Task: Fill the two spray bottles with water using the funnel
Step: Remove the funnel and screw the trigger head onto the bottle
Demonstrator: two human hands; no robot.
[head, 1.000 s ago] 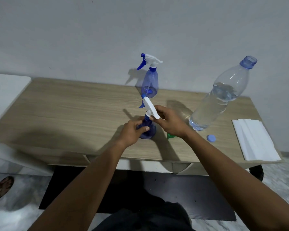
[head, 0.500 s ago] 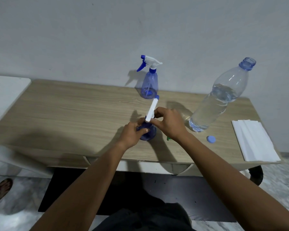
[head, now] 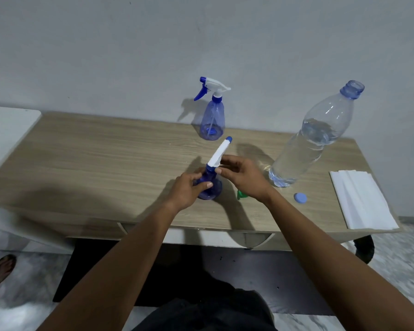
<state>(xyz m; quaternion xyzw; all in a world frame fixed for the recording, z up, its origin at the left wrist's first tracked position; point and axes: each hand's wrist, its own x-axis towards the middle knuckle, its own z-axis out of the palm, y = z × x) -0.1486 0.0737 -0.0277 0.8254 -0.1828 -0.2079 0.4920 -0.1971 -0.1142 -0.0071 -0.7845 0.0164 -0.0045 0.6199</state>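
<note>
A small blue spray bottle (head: 212, 188) stands on the wooden table (head: 105, 163) near its front edge. My left hand (head: 189, 188) grips its body. My right hand (head: 243, 175) pinches the base of its white spray head (head: 220, 151), whose nozzle points up and away from me. A second blue spray bottle (head: 212, 115) stands upright at the back by the wall, spray head on. The green funnel (head: 241, 194) lies mostly hidden under my right wrist. A large clear water bottle (head: 313, 139), uncapped and more than half full, stands to the right.
The blue bottle cap (head: 300, 197) lies on the table in front of the water bottle. Folded white paper towels (head: 361, 199) sit at the table's right end. A sandalled foot (head: 0, 271) shows on the floor at lower left.
The spray head has turned on the near bottle: its nozzle pointed left a second ago and now points away from me. My right hand shifted its grip around the collar.
</note>
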